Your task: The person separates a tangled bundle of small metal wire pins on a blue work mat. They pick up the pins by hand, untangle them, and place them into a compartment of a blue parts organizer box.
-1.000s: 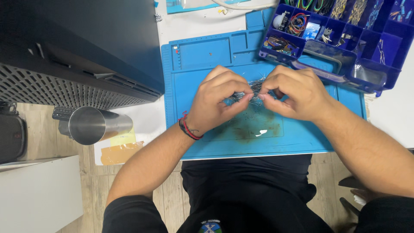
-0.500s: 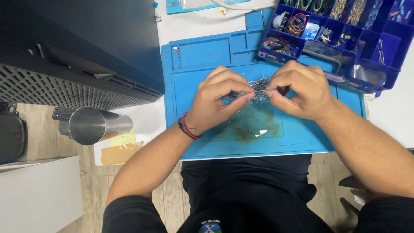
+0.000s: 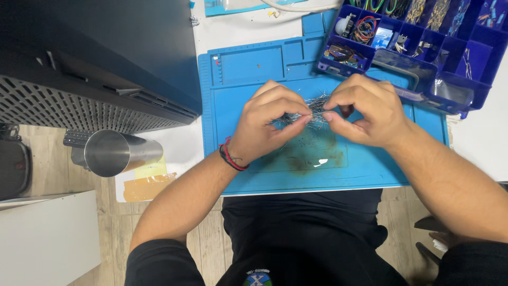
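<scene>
Item one: our left hand (image 3: 270, 124), fingers curled and thumb pressed to forefinger, pinched shut on one end of a tangled bundle of thin silvery wire-legged parts (image 3: 312, 108). A red and black cord bracelet (image 3: 231, 157) sits on that wrist.

Item two: our right hand (image 3: 368, 111), likewise curled, thumb and forefinger closed on the other end of the same bundle. The two hands sit just beside each other, fingertips nearly meeting, with the bundle between them and raised slightly above the work surface; we cannot tell how many pieces it holds.

Item three: a blue silicone work mat with moulded recesses along its far edge (image 3: 248, 69), lying on a white table (image 3: 248, 29) directly below both hands. A brownish stain (image 3: 312, 156) marks the mat under the bundle.

Item four: a dark blue plastic compartment organiser (image 3: 476, 58), far right of the mat, its cells holding coloured wire loops and small electronic parts; its near corner overlaps the mat.

Item five: a black perforated-metal case (image 3: 90, 63), left of the mat.

Item six: a shiny steel cup lying on its side (image 3: 119, 152), near the left forearm, beside a yellow and tan paper scrap (image 3: 148, 180).
</scene>
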